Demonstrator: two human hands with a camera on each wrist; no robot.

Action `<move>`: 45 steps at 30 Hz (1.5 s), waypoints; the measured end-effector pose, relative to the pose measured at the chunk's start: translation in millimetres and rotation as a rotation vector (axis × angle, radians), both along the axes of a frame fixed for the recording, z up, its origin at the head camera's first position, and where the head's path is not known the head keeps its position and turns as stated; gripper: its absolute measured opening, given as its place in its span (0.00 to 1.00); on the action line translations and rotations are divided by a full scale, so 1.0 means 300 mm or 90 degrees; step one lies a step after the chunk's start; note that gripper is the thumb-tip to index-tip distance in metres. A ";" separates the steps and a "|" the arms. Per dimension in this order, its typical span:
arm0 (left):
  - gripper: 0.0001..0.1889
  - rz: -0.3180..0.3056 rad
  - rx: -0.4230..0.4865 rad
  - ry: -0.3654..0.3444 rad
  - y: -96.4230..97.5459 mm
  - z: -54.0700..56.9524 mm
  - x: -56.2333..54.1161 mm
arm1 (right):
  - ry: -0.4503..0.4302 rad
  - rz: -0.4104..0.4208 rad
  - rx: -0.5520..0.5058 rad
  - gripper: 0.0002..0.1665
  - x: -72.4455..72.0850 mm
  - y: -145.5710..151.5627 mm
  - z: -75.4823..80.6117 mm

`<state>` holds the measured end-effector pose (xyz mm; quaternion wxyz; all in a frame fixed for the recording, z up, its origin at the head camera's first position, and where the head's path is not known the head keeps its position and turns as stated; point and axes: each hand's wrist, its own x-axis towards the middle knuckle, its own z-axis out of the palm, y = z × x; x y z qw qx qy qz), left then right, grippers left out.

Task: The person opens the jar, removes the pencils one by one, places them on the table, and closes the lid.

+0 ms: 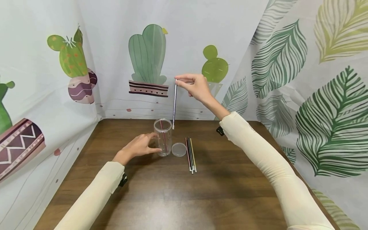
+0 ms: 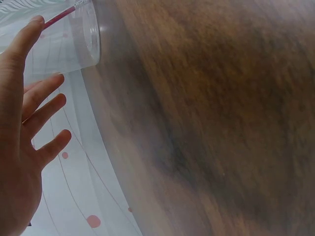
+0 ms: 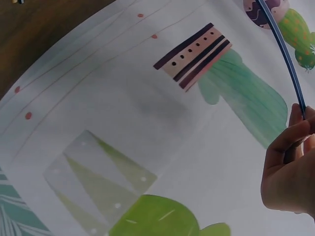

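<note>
Above the table, the right hand pinches a blue pencil.

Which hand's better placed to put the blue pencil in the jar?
Probably the right: the right hand pinches the blue pencil near its top, with the lower end hanging near the clear jar. The left hand, at the jar's side, seems better suited to steadying it.
</note>
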<state>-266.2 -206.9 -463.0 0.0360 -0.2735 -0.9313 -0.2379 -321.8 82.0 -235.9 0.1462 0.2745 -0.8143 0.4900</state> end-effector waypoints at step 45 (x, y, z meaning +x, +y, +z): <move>0.39 0.003 -0.004 -0.004 -0.009 -0.006 -0.002 | -0.211 -0.128 0.157 0.14 -0.109 0.234 -0.648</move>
